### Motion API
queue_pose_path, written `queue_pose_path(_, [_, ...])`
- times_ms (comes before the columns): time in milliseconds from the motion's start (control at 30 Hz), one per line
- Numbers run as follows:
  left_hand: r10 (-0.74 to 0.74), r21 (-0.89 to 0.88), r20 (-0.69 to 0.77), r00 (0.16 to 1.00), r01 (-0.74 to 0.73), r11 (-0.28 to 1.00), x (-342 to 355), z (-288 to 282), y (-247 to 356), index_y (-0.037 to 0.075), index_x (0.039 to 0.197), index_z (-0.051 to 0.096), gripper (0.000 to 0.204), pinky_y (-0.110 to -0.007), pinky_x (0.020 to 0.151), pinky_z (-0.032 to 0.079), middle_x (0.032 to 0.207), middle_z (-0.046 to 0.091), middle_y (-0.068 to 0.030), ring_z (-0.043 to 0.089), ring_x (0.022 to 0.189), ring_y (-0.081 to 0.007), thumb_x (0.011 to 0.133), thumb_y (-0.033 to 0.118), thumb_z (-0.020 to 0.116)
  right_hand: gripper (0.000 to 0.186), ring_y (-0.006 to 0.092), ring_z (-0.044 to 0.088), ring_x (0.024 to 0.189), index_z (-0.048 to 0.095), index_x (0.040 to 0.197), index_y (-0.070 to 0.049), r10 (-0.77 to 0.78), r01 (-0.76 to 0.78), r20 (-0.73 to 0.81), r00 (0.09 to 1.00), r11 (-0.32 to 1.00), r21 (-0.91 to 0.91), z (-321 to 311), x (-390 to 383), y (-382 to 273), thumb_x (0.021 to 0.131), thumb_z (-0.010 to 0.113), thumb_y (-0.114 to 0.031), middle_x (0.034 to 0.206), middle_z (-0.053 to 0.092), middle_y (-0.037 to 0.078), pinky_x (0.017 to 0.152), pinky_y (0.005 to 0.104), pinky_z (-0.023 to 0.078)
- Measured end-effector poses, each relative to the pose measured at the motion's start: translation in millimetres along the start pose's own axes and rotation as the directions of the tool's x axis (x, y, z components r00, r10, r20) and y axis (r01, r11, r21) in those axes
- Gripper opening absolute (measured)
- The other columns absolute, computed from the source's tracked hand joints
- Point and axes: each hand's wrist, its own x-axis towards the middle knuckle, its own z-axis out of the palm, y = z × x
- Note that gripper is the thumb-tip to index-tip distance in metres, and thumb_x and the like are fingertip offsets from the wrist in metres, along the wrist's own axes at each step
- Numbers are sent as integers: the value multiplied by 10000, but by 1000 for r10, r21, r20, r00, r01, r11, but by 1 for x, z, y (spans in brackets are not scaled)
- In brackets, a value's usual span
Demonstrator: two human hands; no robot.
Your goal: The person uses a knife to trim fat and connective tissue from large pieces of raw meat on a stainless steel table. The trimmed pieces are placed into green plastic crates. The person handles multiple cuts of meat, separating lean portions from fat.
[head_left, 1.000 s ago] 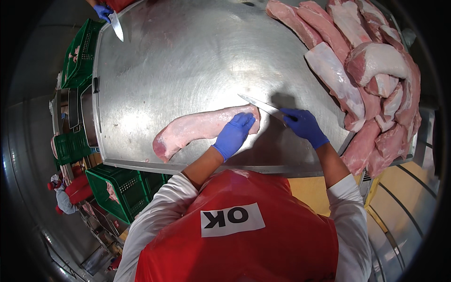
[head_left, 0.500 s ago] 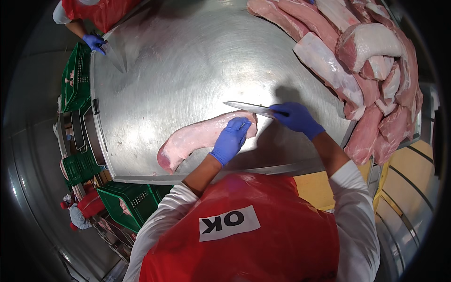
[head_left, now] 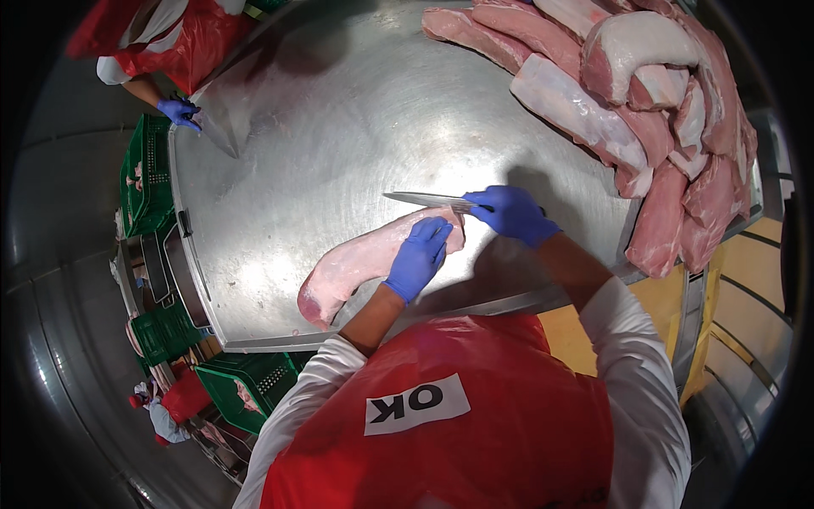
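A long pale-pink pork loin (head_left: 360,252) lies slantwise on the steel table, its darker end toward the lower left. My left hand (head_left: 417,257), in a blue glove, is closed on the loin near its right end, fingers bent over the top. In my right hand (head_left: 512,212), also blue-gloved, is the handle of a knife (head_left: 421,199). The blade points left along the loin's far edge, close to its right end. Whether the edge touches the meat I cannot tell.
A heap of pork loins (head_left: 632,93) covers the table's far right. At the far left a co-worker's blue-gloved hand (head_left: 178,112) holds a knife (head_left: 219,131) over the steel table (head_left: 280,161). Green crates (head_left: 246,386) stand beyond the left edge.
My right hand has brought the knife left and closer to the loin's right end. My left hand stays on the meat. The whole view has shifted slightly.
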Motion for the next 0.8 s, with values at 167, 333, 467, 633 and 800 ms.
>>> queue_pose_path(167, [27, -6, -27, 999, -27, 1000, -2, 8, -4, 19, 1326, 659, 467, -494, 1079, 483, 1325, 634, -219, 589, 1226, -438, 863, 33, 717, 296, 302, 712, 794, 810, 1198, -203, 218, -211, 89, 972, 974, -77, -46, -49, -5, 940, 743, -333, 871, 736, 93, 761, 427, 563])
queue_pose_path(333, [-8, 21, 7, 1000, 8, 1000, -6, 9, -7, 23, 1339, 655, 472, -495, 1075, 486, 1335, 628, -226, 588, 1230, -439, 871, 40, 715, 261, 309, 716, 802, 815, 1173, -189, 30, -31, -56, 998, 1000, -6, -4, -28, -10, 941, 743, -286, 901, 738, 98, 728, 427, 572])
queue_pose_path(467, [-11, 45, -8, 1000, 11, 999, -7, 5, -3, 21, 1349, 651, 463, -490, 1074, 488, 1331, 630, -230, 595, 1222, -438, 891, 51, 714, 261, 323, 702, 773, 804, 1184, -176, -112, 101, -195, 974, 993, -64, 19, -17, -13, 941, 744, -250, 891, 723, 110, 684, 432, 570])
queue_pose_path(633, [26, 32, -55, 998, -24, 999, -7, 8, -3, 18, 1325, 665, 462, -497, 1039, 509, 1290, 647, -231, 602, 1194, -447, 864, 7, 695, 290, 346, 694, 824, 766, 1236, -178, 156, -158, -34, 987, 983, -90, -17, -83, -17, 974, 709, -288, 891, 704, 113, 769, 467, 567])
queue_pose_path(800, [3, 21, 13, 1000, -4, 1000, 8, -5, -6, 64, 1344, 664, 459, -466, 982, 530, 1245, 664, -199, 623, 1147, -407, 888, 39, 715, 315, 347, 708, 898, 755, 1256, -175, 370, -370, -22, 929, 922, -112, -21, -136, -42, 1004, 663, -340, 965, 719, 111, 815, 479, 564])
